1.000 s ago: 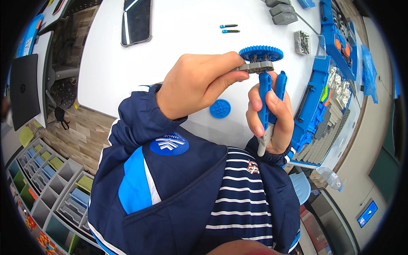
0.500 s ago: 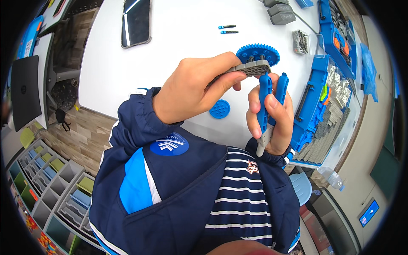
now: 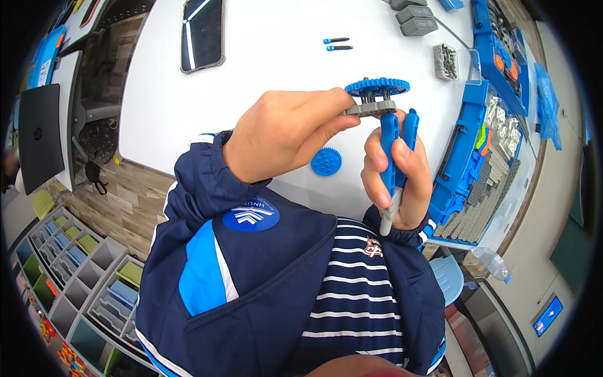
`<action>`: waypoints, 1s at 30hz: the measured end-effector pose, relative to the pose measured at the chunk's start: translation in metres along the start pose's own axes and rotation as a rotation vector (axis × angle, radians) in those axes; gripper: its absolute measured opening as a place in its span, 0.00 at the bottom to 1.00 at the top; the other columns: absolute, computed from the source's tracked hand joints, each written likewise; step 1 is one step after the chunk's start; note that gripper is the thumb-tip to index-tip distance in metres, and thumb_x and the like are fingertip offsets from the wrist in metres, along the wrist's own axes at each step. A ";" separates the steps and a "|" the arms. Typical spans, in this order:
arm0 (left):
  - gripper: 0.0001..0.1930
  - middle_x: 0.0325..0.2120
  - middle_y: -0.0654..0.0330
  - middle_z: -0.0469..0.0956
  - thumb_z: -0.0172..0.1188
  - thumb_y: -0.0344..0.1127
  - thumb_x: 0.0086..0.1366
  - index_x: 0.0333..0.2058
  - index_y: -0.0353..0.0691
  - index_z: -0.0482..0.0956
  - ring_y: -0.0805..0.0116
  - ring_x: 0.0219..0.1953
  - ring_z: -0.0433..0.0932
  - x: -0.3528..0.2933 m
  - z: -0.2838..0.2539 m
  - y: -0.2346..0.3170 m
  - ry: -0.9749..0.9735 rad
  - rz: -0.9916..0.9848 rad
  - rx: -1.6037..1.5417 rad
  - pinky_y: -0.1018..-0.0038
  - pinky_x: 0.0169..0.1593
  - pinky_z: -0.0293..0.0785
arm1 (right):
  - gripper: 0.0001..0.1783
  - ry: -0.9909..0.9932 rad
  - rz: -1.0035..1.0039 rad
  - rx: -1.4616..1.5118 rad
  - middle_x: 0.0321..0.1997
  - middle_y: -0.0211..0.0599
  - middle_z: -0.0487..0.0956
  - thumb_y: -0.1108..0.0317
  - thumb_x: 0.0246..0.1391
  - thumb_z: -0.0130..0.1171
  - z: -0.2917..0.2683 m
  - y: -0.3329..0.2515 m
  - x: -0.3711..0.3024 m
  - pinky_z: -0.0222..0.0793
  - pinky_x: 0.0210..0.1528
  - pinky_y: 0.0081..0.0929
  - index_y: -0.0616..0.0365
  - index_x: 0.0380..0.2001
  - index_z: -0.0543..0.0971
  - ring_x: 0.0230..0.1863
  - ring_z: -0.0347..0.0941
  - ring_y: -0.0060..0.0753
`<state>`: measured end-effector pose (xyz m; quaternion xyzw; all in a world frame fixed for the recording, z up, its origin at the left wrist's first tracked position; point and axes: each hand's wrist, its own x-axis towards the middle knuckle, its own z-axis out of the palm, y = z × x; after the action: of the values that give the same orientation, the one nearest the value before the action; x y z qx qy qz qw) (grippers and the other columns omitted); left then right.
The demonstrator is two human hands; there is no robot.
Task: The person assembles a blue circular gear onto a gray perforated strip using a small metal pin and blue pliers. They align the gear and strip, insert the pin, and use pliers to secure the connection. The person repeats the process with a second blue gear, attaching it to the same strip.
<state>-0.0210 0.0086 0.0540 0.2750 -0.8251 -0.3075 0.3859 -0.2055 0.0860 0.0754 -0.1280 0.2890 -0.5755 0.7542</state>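
My left hand (image 3: 289, 129) is closed on a grey building beam (image 3: 375, 109), pinched between thumb and fingers. Above the beam, a large blue gear (image 3: 378, 85) stands off on short dark posts. Just to the right, my right hand (image 3: 405, 169) grips a blue-and-grey plier-like tool (image 3: 389, 154), its two blue arms pointing up and apart. One blue arm's tip is right under the beam's end; whether they touch I cannot tell. A smaller blue gear (image 3: 326, 162) lies flat on the white table (image 3: 251, 75), below my left hand.
Two black pins with blue ends (image 3: 339, 48) lie farther back, and a phone (image 3: 203, 38) at the far left. On the right are a small clear box of pins (image 3: 446, 61), grey blocks (image 3: 418, 26) and a blue parts case (image 3: 461, 138) with beams.
The beam and its gear have tilted, so the gear now shows more edge-on and the posts are visible. The plier-like tool has shifted slightly left and down.
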 end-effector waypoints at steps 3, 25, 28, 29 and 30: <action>0.04 0.21 0.56 0.79 0.58 0.31 0.67 0.38 0.37 0.76 0.59 0.20 0.79 0.001 0.003 0.003 -0.021 -0.164 -0.160 0.70 0.25 0.71 | 0.24 0.093 -0.042 -0.217 0.30 0.50 0.75 0.69 0.61 0.54 0.004 -0.002 0.001 0.65 0.18 0.21 0.67 0.58 0.66 0.16 0.72 0.31; 0.05 0.20 0.57 0.80 0.55 0.32 0.69 0.36 0.36 0.76 0.63 0.20 0.80 0.002 0.009 0.004 -0.045 -0.254 -0.250 0.74 0.24 0.70 | 0.21 0.112 -0.133 -0.403 0.30 0.53 0.78 0.74 0.61 0.57 0.005 -0.003 0.004 0.67 0.18 0.23 0.66 0.55 0.64 0.16 0.74 0.34; 0.05 0.21 0.56 0.80 0.56 0.32 0.69 0.36 0.37 0.75 0.62 0.21 0.81 0.001 0.008 0.003 -0.053 -0.235 -0.222 0.73 0.24 0.71 | 0.21 0.101 -0.129 -0.389 0.30 0.53 0.78 0.74 0.61 0.56 0.005 -0.002 0.004 0.66 0.18 0.23 0.64 0.55 0.64 0.16 0.73 0.34; 0.05 0.21 0.56 0.80 0.56 0.32 0.69 0.36 0.37 0.75 0.61 0.21 0.81 0.001 0.008 0.002 -0.059 -0.227 -0.210 0.73 0.24 0.72 | 0.21 0.098 -0.126 -0.385 0.30 0.53 0.77 0.74 0.61 0.56 0.005 -0.002 0.003 0.66 0.18 0.23 0.64 0.55 0.64 0.16 0.73 0.33; 0.05 0.21 0.56 0.80 0.57 0.32 0.68 0.36 0.37 0.75 0.60 0.22 0.81 0.001 0.007 0.002 -0.060 -0.218 -0.197 0.73 0.24 0.72 | 0.20 0.092 -0.128 -0.383 0.30 0.53 0.77 0.74 0.61 0.55 0.005 -0.002 0.003 0.65 0.18 0.23 0.63 0.55 0.64 0.15 0.72 0.33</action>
<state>-0.0275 0.0116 0.0520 0.3144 -0.7675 -0.4351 0.3505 -0.2041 0.0821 0.0799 -0.2609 0.4185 -0.5620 0.6641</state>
